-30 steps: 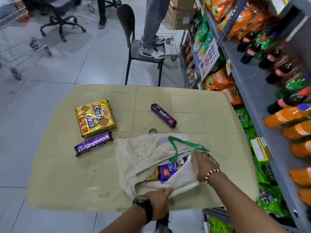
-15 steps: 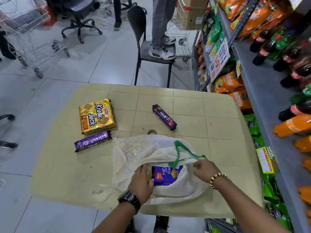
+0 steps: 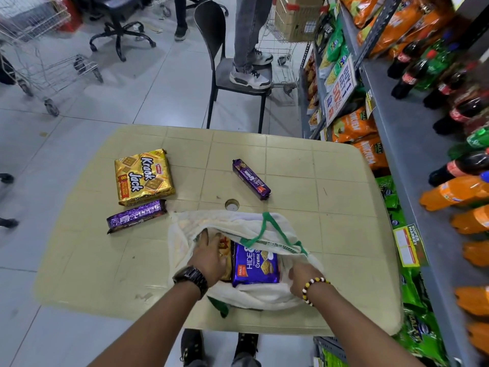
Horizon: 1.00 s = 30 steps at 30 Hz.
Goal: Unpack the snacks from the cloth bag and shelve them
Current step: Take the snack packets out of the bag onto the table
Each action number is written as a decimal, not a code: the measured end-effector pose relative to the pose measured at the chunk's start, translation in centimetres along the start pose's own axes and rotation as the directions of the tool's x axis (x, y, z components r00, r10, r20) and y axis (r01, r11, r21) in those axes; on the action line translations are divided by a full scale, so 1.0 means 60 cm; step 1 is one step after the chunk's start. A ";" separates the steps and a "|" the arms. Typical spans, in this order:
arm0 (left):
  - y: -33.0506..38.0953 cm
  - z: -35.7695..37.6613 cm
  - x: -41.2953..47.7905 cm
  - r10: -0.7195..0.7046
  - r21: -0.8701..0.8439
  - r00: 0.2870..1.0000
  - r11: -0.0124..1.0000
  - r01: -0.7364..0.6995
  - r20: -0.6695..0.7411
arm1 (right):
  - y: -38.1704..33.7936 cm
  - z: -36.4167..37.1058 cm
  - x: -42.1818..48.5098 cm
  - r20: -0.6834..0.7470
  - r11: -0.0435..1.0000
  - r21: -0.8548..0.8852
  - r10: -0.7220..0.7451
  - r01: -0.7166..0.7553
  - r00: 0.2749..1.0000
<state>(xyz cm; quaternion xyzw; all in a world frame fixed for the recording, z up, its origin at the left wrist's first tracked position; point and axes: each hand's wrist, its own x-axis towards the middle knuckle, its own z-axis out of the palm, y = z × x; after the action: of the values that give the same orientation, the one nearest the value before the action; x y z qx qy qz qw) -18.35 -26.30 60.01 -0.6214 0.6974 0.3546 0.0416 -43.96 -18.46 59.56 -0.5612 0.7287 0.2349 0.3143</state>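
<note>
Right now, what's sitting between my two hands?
In the head view, a purple Hide & Seek creme biscuit pack lies between your left hand and right hand, inside the cloth bag.

Behind my left hand point(image 3: 211, 252) I wear a black watch point(image 3: 191, 277) with a chunky, glossy link band, snug round the wrist. Behind my right hand point(image 3: 299, 279) sits a bracelet point(image 3: 313, 287) of small round beads, yellow, black and white in short runs. Both my forearms point(image 3: 148, 321) are bare as far as they show. Far below, my two shoes point(image 3: 191, 347) are dark, the left one with pale flecks along its lacing, and grey trouser cloth point(image 3: 244, 361) falls over the right one
</note>
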 end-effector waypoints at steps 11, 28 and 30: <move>0.026 0.039 -0.064 -0.036 -0.100 0.999 0.994 0.034 -0.017 | -0.029 0.000 -0.014 -0.256 0.645 0.760 0.185 0.079 0.949; 0.006 0.035 -0.057 -0.051 -0.725 0.971 0.656 0.209 0.233 | -0.072 -0.011 -0.081 -0.278 0.412 0.886 0.101 0.214 0.955; 0.001 0.017 -0.072 -0.040 -0.768 0.975 0.610 0.197 0.219 | -0.084 -0.017 -0.102 -0.288 0.434 0.875 0.115 0.213 0.951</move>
<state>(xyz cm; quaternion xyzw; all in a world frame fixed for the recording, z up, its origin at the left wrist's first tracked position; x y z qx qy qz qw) -17.85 -22.09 61.44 -0.5871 0.4228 0.6743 -0.1478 -38.26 -16.41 64.74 -0.3580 0.7635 -0.2874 0.4542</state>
